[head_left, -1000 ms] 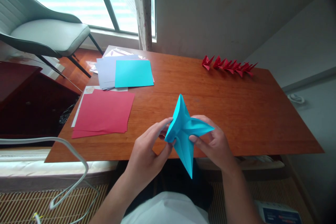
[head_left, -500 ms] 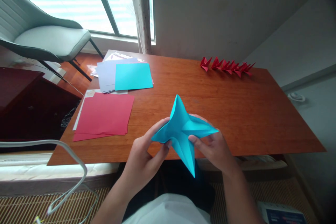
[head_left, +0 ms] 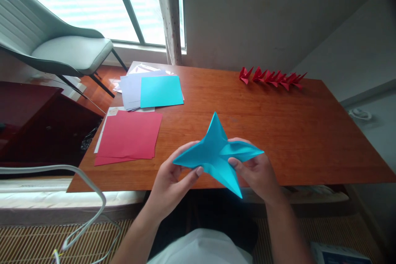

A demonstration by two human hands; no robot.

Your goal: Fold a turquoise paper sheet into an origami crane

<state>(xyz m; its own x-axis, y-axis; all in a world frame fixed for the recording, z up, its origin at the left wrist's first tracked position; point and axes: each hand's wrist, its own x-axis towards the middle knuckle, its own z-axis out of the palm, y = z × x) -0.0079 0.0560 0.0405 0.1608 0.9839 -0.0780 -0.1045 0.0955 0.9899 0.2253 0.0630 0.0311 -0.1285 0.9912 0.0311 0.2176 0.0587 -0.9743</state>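
Between my hands is a turquoise folded paper [head_left: 213,150], shaped like a four-pointed star and held above the near edge of the table. My left hand [head_left: 177,177] grips its left point, the thumb pressed at the lower edge and the fingers behind. Around the right point closes my right hand [head_left: 256,173], its thumb on the front face near the centre and its fingers mostly hidden behind the paper. One point stands up and away from me; another hangs down to the lower right.
A row of several red folded-paper pieces [head_left: 272,77] lies at the table's back right. On the left are red sheets [head_left: 128,135], a turquoise sheet [head_left: 162,91] and pale papers [head_left: 130,90]. A white cable [head_left: 83,177] loops at lower left. A chair [head_left: 72,49] stands by the window.
The folded paper has opened flatter: its left point is stretched further out and its lower point has swung right and up. My hands have moved slightly apart. The view has shifted a little.
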